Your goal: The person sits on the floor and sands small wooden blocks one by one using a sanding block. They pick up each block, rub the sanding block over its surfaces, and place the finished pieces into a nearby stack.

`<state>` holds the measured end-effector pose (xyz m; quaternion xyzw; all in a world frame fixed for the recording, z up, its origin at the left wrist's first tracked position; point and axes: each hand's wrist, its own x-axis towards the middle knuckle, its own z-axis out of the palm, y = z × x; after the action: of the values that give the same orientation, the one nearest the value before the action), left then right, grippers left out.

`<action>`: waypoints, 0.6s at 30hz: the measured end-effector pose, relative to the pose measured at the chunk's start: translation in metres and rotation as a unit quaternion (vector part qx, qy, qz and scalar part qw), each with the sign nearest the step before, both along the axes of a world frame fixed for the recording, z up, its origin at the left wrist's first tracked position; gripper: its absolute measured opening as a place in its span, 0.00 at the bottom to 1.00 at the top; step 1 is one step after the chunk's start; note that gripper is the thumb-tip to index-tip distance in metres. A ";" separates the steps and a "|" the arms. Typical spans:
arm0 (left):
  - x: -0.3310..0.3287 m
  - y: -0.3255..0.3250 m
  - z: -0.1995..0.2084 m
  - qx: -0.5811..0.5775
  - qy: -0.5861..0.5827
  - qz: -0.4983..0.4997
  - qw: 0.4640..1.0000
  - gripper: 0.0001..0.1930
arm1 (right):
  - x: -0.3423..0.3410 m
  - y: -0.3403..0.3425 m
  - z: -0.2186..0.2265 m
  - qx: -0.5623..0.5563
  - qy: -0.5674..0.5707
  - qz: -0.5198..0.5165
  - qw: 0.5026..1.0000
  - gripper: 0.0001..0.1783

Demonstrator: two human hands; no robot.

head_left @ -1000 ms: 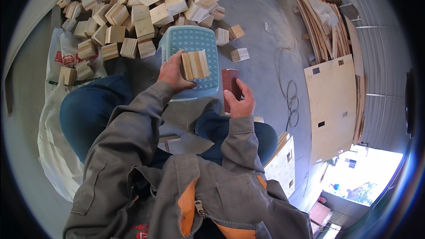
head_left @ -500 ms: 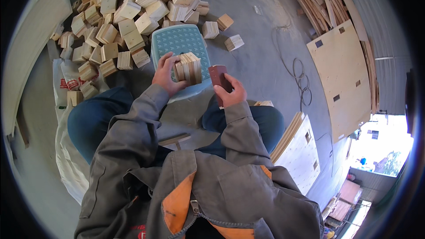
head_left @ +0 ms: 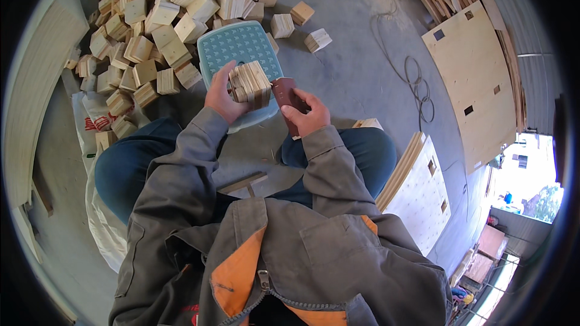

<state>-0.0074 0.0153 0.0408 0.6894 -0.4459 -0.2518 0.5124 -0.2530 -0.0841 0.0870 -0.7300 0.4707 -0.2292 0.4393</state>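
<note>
A layered plywood block [head_left: 251, 84] is gripped by my left hand [head_left: 223, 93], its fingers along the left side, above a light blue plastic stool [head_left: 238, 39] with a bumpy top. My right hand [head_left: 309, 111] is closed round a sanding block [head_left: 285, 98] wrapped in reddish-brown sandpaper. The upper end of the sanding block is close to the right side of the plywood block; whether they touch I cannot tell. My right fingertips are partly hidden behind the sanding block.
A large heap of similar blocks [head_left: 160, 12] lies beyond the stool to the left, with a few loose ones near it. White sacking [head_left: 99, 205] lies on the left. Plywood sheets [head_left: 477, 84] and a coiled cable [head_left: 417, 90] are on the right. Another board stack [head_left: 420, 199] stands by my right knee.
The plywood block has been turned in my left hand, showing another face. My right hand has brought the sanding block closer to it. The whole view has shifted a little.
</note>
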 end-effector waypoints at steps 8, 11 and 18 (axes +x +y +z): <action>0.000 -0.005 -0.005 0.002 -0.071 0.066 0.995 0.59 | 0.009 -0.001 -0.004 0.285 -0.151 -0.074 0.944 0.30; 0.001 -0.003 -0.009 0.011 -0.081 0.070 0.994 0.58 | 0.015 -0.001 -0.001 0.321 -0.131 -0.080 0.935 0.32; 0.002 -0.005 -0.010 0.007 -0.031 0.064 0.997 0.53 | 0.027 0.002 -0.002 0.331 -0.161 -0.078 0.927 0.32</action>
<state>-0.0054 0.0103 0.0304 0.7276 -0.4150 -0.2000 0.5083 -0.2265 -0.0818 0.0854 -0.4574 0.4985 -0.2085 0.7062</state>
